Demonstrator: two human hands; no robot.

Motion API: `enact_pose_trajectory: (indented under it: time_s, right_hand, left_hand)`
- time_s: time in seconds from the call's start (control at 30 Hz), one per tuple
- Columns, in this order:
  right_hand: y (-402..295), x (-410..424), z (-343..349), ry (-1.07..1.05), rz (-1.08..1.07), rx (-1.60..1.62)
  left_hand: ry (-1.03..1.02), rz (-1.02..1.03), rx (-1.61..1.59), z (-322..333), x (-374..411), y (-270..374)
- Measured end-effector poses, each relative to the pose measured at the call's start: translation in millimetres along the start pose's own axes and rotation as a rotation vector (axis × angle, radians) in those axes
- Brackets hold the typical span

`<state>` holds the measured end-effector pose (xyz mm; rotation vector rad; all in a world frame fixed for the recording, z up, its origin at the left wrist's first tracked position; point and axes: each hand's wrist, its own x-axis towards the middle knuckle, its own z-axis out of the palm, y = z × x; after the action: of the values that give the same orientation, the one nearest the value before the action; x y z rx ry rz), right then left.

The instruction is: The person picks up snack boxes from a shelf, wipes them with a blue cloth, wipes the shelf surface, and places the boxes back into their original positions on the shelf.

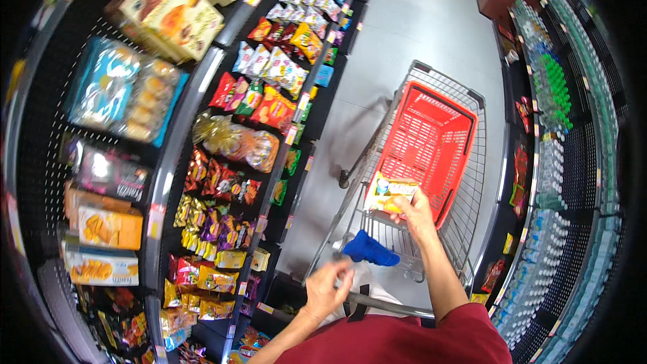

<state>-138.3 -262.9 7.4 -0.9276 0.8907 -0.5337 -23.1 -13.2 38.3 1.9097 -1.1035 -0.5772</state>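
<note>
My right hand [413, 208] grips a yellow-and-white snack packet [383, 196] with printed writing and holds it over the near end of a red plastic basket [412, 88]. That basket sits inside a wire shopping cart [467, 247]. Lower and to the left, my left hand [327, 285] is near the cart's handlebar [389, 307], its fingers bent and apart with nothing seen between them. Between my hands, beneath the cart's near end, a blue shoe [371, 249] shows.
Snack shelves [283, 144] line the left, with boxed biscuits [184, 20], bagged chips [273, 108] and price tags. On the right, a shelf holds bottled water [530, 273] and green-capped bottles [553, 86]. Grey floor [394, 15] runs ahead towards brown boxes [505, 2].
</note>
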Motion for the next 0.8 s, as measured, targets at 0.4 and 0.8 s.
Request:
enact_pose_trajectory:
  time_s: [0.4, 0.8]
  right_hand:
    - [-9, -120, 228, -0.446, -0.182, -0.209]
    - [23, -174, 345, -0.578, -0.189, -0.153]
  left_hand:
    - [0.370, -0.252, -0.720, -163, -8, 28]
    - [0.757, -0.342, -0.864, -259, -120, 15]
